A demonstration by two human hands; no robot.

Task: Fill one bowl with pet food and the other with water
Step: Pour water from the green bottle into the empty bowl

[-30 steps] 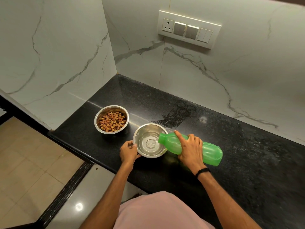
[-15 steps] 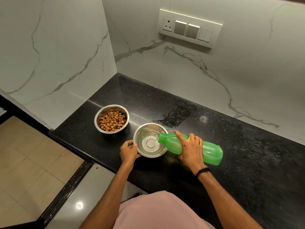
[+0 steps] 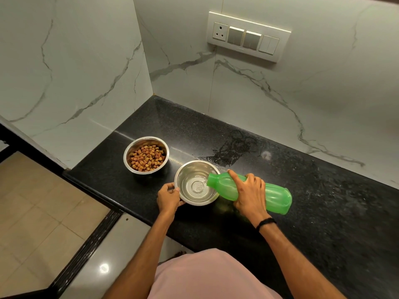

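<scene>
Two steel bowls stand on the black counter (image 3: 323,201). The left bowl (image 3: 127,156) holds brown pet food (image 3: 146,158). The nearer bowl (image 3: 190,167) has water in its bottom. My left hand (image 3: 168,197) grips this bowl's near-left rim. My right hand (image 3: 248,194) holds a green bottle (image 3: 274,196) tipped on its side, its open mouth over the bowl's right rim, and water runs out into the bowl.
A wet patch (image 3: 233,147) lies on the counter behind the bowls. White marble walls meet in the corner at the back left, with a switch panel (image 3: 248,36) on the rear wall. The counter's front edge drops to a tiled floor (image 3: 32,212) at left.
Both hands and the bottle keep their places while water keeps pouring; the view has shifted slightly.
</scene>
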